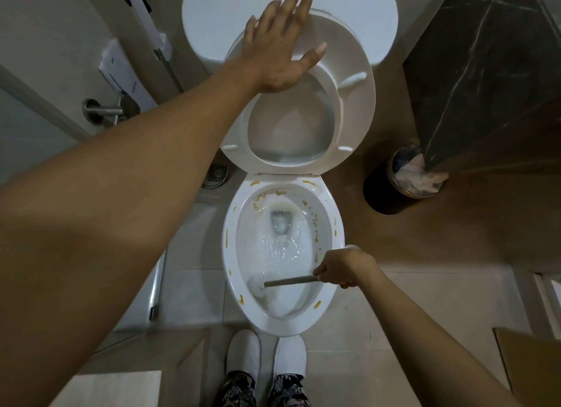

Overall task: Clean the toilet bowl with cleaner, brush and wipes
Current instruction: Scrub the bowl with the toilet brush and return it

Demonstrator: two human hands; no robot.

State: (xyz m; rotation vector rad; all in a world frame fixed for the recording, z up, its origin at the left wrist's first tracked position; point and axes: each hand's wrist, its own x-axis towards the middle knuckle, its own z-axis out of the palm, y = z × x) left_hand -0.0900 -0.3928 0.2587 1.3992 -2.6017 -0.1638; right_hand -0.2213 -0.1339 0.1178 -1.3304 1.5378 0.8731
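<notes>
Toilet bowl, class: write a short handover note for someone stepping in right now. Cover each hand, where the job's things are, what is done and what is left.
Left hand: fingers straight, flat on the raised seat, by the tank.
Right hand: grips the brush handle; brush head is inside the toilet bowl at its near end.
Water is swirling in the bowl.
Done: scrubbing is under way.
Left: yellow-brown streaks remain along the rim and upper bowl wall; scrub these, then wipe. No cleaner bottle or wipes in view.
</notes>
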